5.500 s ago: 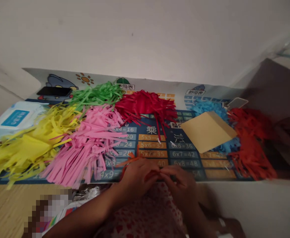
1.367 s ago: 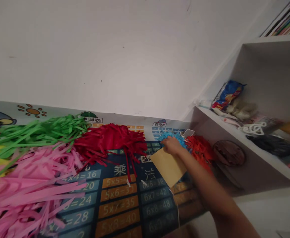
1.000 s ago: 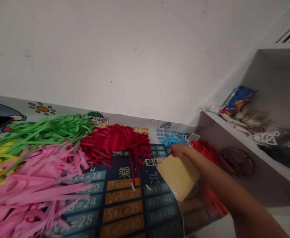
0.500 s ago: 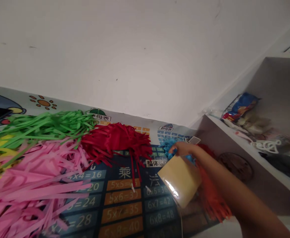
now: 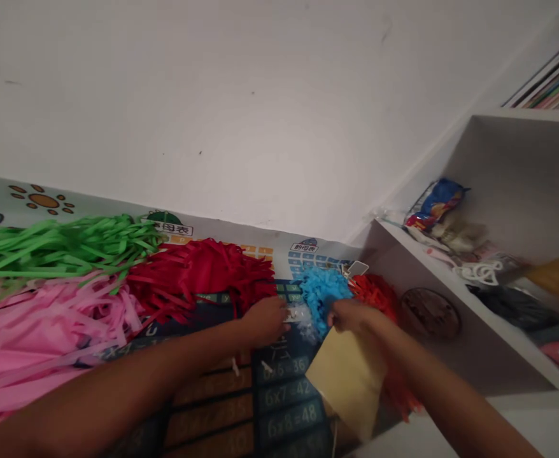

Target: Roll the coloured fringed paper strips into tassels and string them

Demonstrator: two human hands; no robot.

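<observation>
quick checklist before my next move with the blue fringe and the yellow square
- Left hand and right hand both in view: ok
- Right hand beside the blue fringe: ok
- Right hand's grip on the yellow square: cannot tell, blurred
- Left hand's hold on the clear plastic: cannot tell
- Red fringe clear of the left hand: not ok, they overlap in view

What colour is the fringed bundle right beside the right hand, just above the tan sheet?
The fringed bundle is bright blue, clearest in the head view.
</observation>
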